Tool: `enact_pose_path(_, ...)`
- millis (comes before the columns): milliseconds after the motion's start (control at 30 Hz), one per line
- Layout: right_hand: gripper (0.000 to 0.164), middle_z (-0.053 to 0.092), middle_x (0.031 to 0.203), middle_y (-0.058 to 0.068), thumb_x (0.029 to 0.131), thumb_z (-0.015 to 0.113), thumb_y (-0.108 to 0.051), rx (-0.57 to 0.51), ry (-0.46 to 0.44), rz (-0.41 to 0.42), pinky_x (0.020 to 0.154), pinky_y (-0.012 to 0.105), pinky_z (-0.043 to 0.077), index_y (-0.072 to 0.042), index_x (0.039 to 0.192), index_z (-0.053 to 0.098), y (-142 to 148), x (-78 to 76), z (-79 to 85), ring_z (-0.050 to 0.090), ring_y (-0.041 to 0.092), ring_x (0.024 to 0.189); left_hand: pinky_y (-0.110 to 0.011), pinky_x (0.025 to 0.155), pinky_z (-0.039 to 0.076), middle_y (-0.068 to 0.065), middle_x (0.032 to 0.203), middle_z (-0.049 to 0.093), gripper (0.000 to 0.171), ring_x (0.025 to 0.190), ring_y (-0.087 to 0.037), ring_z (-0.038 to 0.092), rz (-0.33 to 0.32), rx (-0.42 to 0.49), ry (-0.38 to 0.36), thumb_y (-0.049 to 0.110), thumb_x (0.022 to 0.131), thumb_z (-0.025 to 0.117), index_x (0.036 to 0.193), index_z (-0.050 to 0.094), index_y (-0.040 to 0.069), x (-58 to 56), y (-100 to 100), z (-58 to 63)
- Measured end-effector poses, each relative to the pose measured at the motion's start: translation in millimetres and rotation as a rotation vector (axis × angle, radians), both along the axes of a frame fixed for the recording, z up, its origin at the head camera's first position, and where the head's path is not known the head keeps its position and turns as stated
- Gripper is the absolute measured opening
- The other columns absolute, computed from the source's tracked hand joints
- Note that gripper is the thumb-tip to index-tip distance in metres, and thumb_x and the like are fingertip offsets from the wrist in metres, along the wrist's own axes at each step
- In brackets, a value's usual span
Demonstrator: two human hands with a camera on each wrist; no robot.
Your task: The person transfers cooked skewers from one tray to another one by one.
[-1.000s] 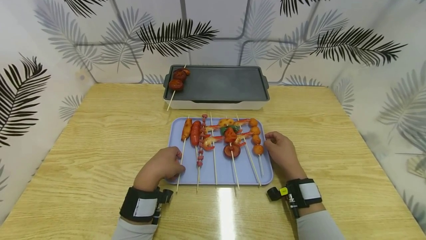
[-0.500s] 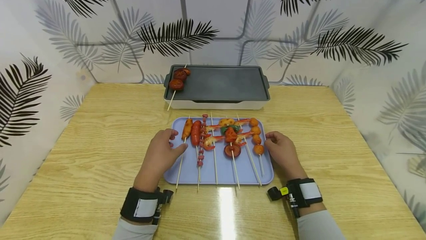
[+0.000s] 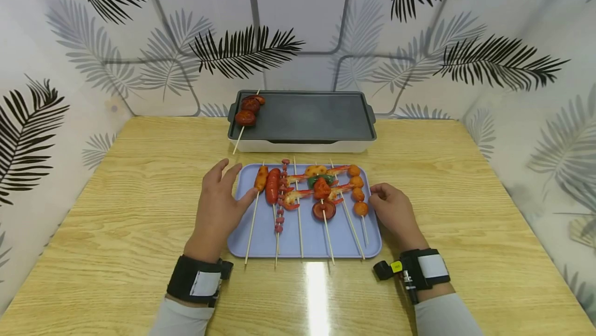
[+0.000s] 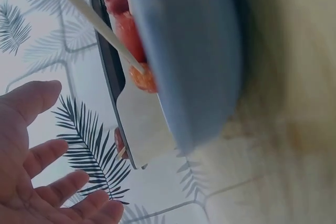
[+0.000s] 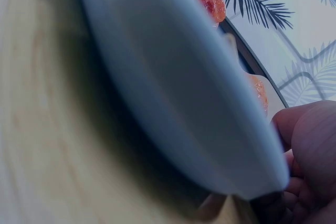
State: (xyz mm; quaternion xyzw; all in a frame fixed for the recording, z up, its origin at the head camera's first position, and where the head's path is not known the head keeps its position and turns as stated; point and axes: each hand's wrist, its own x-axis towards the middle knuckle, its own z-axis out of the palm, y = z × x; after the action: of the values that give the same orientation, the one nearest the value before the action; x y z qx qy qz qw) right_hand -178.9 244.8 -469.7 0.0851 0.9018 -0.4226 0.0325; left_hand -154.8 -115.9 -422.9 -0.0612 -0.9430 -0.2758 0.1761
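Observation:
A lavender tray [image 3: 312,243] of food skewers lies on the wooden table. My left hand [image 3: 219,204] is spread over the tray's left edge, thumb near a golden-brown skewer [image 3: 261,178], holding nothing; the left wrist view shows its fingers [image 4: 47,158] apart. My right hand [image 3: 395,212] grips the tray's right rim, thumb and fingers curled about it in the right wrist view; part of the grip is hidden. From left to right the tray also bears a red sausage skewer [image 3: 272,187], small pink pieces [image 3: 280,220], shrimp [image 3: 292,199], a mixed skewer with mushroom [image 3: 324,210] and orange balls [image 3: 360,208].
Behind the tray stands a dark griddle [image 3: 312,116] on a white base. A mushroom skewer [image 3: 245,118] lies at its left end, its stick hanging over the front edge. Several stick ends jut past the tray's front rim. A leaf-patterned backdrop [image 3: 298,25] closes off the back.
My left hand has let go of the golden-brown skewer's stick, opened its fingers and moved up and left. The right hand stays at the rim.

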Motion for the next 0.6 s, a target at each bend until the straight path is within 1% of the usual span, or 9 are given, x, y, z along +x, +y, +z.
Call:
enact_pose_path(133,0.033,0.062,0.113,0.016,0.096,0.052,-0.019,0.009,0.013,-0.002,0.075,0.034,0.050,-0.002,0.123,0.061,2,0.3,0.0,0.058,0.028,0.095,-0.052,0.109,0.035,-0.025,0.142,0.045,0.054,0.133,-0.041,0.040,-0.038,-0.047,0.049,0.021,0.085,0.079,0.130,0.060,-0.004,-4.9,-3,1.5)
enact_pose_path(233,0.033,0.063,0.112,0.016,0.096,0.053,-0.018,0.014,0.025,-0.001,0.074,0.033,0.049,-0.002,0.123,0.062,4,0.7,0.2,0.058,0.028,0.094,-0.052,0.109,0.036,-0.026,0.140,0.047,0.053,0.132,-0.043,0.041,-0.060,-0.079,0.057,0.021,0.086,0.078,0.130,0.061,-0.004,-11.0,-4,3.8)
enact_pose_path(367,0.033,0.062,0.114,0.016,0.096,0.052,-0.019,0.014,0.019,-0.005,0.076,0.034,0.050,-0.002,0.123,0.061,5,1.6,1.8,0.058,0.028,0.095,-0.054,0.109,0.035,-0.028,0.144,0.043,0.058,0.134,-0.045,0.039,-0.081,-0.125,-0.003,0.023,0.088,0.076,0.136,0.056,-0.003,-23.4,-8,8.3)
enact_pose_path(467,0.034,0.062,0.113,0.016,0.096,0.052,-0.019,0.013,0.012,-0.005,0.076,0.034,0.050,-0.002,0.124,0.061,4,1.4,1.9,0.057,0.028,0.095,-0.055,0.107,0.038,-0.029,0.144,0.043,0.060,0.133,-0.046,0.039,-0.089,-0.144,-0.028,0.024,0.089,0.074,0.139,0.053,-0.002,-32.8,-12,10.9)
enact_pose_path(533,0.033,0.062,0.112,0.016,0.096,0.052,-0.019,0.015,0.018,-0.001,0.075,0.034,0.050,-0.002,0.123,0.061,3,0.8,1.0,0.058,0.028,0.094,-0.055,0.106,0.038,-0.029,0.142,0.044,0.060,0.131,-0.046,0.041,-0.095,-0.127,-0.028,0.023,0.090,0.073,0.140,0.052,-0.002,-38.6,-14,11.8)
enact_pose_path(600,0.033,0.063,0.111,0.016,0.096,0.053,-0.019,0.018,0.027,0.003,0.075,0.034,0.050,-0.001,0.122,0.062,2,0.3,-0.4,0.058,0.027,0.093,-0.055,0.105,0.039,-0.029,0.141,0.045,0.059,0.130,-0.045,0.043,-0.109,-0.090,-0.046,0.021,0.091,0.071,0.140,0.051,-0.003,-44.7,-16,12.9)
